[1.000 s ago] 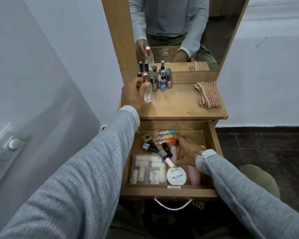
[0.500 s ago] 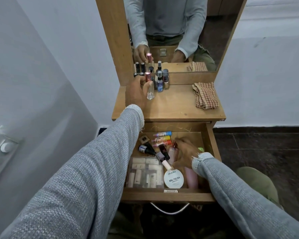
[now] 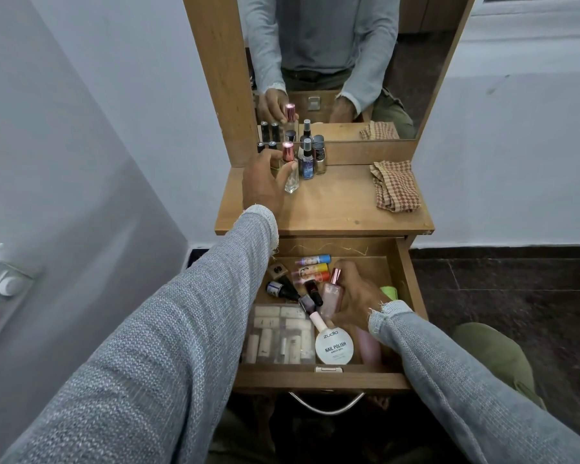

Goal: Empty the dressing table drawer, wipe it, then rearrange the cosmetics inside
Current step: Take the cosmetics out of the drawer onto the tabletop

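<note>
Up on the tabletop [image 3: 332,209], left of the checked cloth [image 3: 395,185], your left hand [image 3: 265,182] is wrapping finger and thumb round the clear perfume bottle [image 3: 290,172] with the pink cap — you are setting it down just in front of the cluster of small bottles [image 3: 310,159] by the mirror [image 3: 332,61]. Make sure its base is sitting flat before you are letting go, and keep your knuckles off those neighbours, since they look easy to topple. Below the cloth, down in the open drawer [image 3: 412,296], your right hand [image 3: 359,296] is curling round the pale pink bottle [image 3: 332,296]. Lift it straight up — the nail polish bottles [image 3: 310,296] are lying touching it on its left. Plenty is waiting in there: the lip balms [image 3: 312,267], the sample box [image 3: 278,334], the round nail polish remover tub [image 3: 334,344].
</note>
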A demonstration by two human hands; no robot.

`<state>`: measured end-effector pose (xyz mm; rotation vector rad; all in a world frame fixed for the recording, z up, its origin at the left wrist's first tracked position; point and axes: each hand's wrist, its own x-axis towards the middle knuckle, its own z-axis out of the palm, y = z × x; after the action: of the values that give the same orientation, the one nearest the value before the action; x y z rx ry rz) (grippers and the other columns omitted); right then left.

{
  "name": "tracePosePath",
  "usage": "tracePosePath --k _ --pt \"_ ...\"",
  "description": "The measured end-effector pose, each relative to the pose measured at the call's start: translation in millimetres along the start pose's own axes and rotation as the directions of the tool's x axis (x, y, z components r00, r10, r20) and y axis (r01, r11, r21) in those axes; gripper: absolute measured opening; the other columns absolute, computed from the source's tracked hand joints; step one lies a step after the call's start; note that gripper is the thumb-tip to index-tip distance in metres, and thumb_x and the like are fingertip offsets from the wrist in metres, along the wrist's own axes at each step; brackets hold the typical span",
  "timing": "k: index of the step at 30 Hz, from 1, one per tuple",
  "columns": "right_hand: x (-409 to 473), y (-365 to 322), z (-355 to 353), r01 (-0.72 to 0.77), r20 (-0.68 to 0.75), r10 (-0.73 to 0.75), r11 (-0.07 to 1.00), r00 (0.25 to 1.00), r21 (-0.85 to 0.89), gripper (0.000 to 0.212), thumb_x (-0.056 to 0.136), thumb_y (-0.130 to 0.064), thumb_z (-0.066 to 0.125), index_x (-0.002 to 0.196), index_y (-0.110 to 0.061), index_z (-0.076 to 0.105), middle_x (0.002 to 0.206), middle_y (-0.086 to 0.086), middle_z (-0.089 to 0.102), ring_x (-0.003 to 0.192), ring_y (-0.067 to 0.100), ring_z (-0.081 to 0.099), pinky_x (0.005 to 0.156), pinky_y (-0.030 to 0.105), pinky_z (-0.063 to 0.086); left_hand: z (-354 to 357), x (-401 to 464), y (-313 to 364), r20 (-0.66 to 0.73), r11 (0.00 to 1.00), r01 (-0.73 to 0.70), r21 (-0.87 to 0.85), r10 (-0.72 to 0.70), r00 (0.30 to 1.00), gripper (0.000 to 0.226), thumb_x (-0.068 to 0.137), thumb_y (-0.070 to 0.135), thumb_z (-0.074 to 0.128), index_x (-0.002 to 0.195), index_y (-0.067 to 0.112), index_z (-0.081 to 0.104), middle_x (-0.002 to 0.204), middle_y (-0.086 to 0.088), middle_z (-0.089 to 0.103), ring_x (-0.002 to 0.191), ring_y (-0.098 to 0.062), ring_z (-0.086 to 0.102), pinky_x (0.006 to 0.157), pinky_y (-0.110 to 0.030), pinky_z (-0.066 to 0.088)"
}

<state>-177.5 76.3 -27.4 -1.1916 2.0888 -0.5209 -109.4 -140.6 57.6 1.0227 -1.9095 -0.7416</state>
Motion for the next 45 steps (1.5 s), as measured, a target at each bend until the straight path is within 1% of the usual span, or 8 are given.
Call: tracePosePath --k 6,13,18,24,27,37,40,45 --pt "-6 0 -3 0.030 -0.006 -0.030 0.962 1.000 0.271 0.072 0.077 -0.002 0.071 0.130 -0.030 0.031 0.102 0.005 0.065 0.092 0.026 0.068 0.081 0.044 0.056 -2 -10 -11 0.080 0.993 0.077 -0.094 -0.070 0.994 0.026 0.082 0.020 0.075 0.103 0.015 0.063 0.093 0.002 0.066 0.085 -0.013 0.062 0.078 -0.024 0.054" --pt "-21 -8 -11 0.258 -0.111 -0.246 0.960 0.963 0.107 0.062 0.082 -0.005 0.066 0.123 -0.039 0.033 0.092 -0.011 0.056 0.081 0.003 0.060 0.076 0.025 0.053 -5 -14 -21 0.141 0.985 0.129 -0.117 -0.112 0.984 0.029 0.079 0.017 0.078 0.102 0.017 0.059 0.096 0.001 0.064 0.087 -0.013 0.060 0.073 -0.016 0.050" --pt "-26 -21 -35 0.415 -0.241 -0.382 0.904 0.892 0.104 0.059 0.080 -0.006 0.069 0.123 -0.033 0.038 0.094 -0.008 0.062 0.083 0.005 0.066 0.074 0.022 0.056 -1 -13 -27 0.127 0.994 0.088 -0.064 -0.079 0.989 0.029 0.078 0.018 0.078 0.102 0.015 0.062 0.098 0.000 0.064 0.087 -0.013 0.060 0.078 -0.021 0.053" --pt "6 -55 -87 0.468 -0.468 -0.401 0.883 0.788 0.032 0.061 0.080 -0.005 0.071 0.124 -0.030 0.036 0.095 -0.008 0.055 0.080 0.002 0.062 0.067 0.017 0.053 2 -12 -27 0.093 0.995 0.091 -0.027 -0.088 0.992 0.026 0.079 0.019 0.077 0.101 0.015 0.065 0.097 0.001 0.064 0.082 -0.008 0.059 0.071 -0.012 0.048" --pt "35 -71 -103 0.473 -0.558 -0.404 0.881 0.725 -0.023 0.060 0.080 -0.004 0.071 0.128 -0.019 0.040 0.098 -0.002 0.055 0.079 0.009 0.061 0.070 0.014 0.052 2 -13 -26 0.089 0.997 0.073 0.014 -0.073 0.993 0.026 0.081 0.021 0.076 0.103 0.014 0.064 0.098 0.001 0.063 0.084 -0.009 0.059 0.076 -0.017 0.050" --pt "99 -89 -114 0.403 -0.573 -0.429 0.897 0.698 -0.181 0.062 0.082 -0.009 0.069 0.132 -0.023 0.035 0.098 0.002 0.059 0.082 0.017 0.061 0.074 0.037 0.056 4 -11 -27 0.097 0.998 0.045 0.047 -0.049 0.994 0.030 0.079 0.027 0.078 0.103 0.014 0.064 0.099 0.001 0.061 0.086 -0.012 0.060 0.081 -0.029 0.055" --pt "105 -93 -111 0.423 -0.559 -0.426 0.895 0.712 -0.143 0.061 0.084 -0.009 0.067 0.134 -0.021 0.036 0.107 0.004 0.058 0.086 0.016 0.060 0.077 0.030 0.053 5 -10 -27 0.091 0.996 0.052 0.066 -0.058 0.994 0.030 0.080 0.030 0.076 0.103 0.015 0.063 0.102 -0.001 0.061 0.086 -0.011 0.060 0.082 -0.029 0.055" --pt "108 -93 -105 0.414 -0.578 -0.406 0.902 0.708 -0.126 0.060 0.086 -0.008 0.065 0.137 -0.018 0.035 0.107 -0.008 0.051 0.086 0.004 0.050 0.066 0.003 0.035 6 -10 -28 0.083 0.995 0.043 0.095 -0.051 0.995 0.027 0.083 0.031 0.074 0.103 0.016 0.064 0.100 0.000 0.061 0.086 -0.012 0.060 0.083 -0.030 0.054"
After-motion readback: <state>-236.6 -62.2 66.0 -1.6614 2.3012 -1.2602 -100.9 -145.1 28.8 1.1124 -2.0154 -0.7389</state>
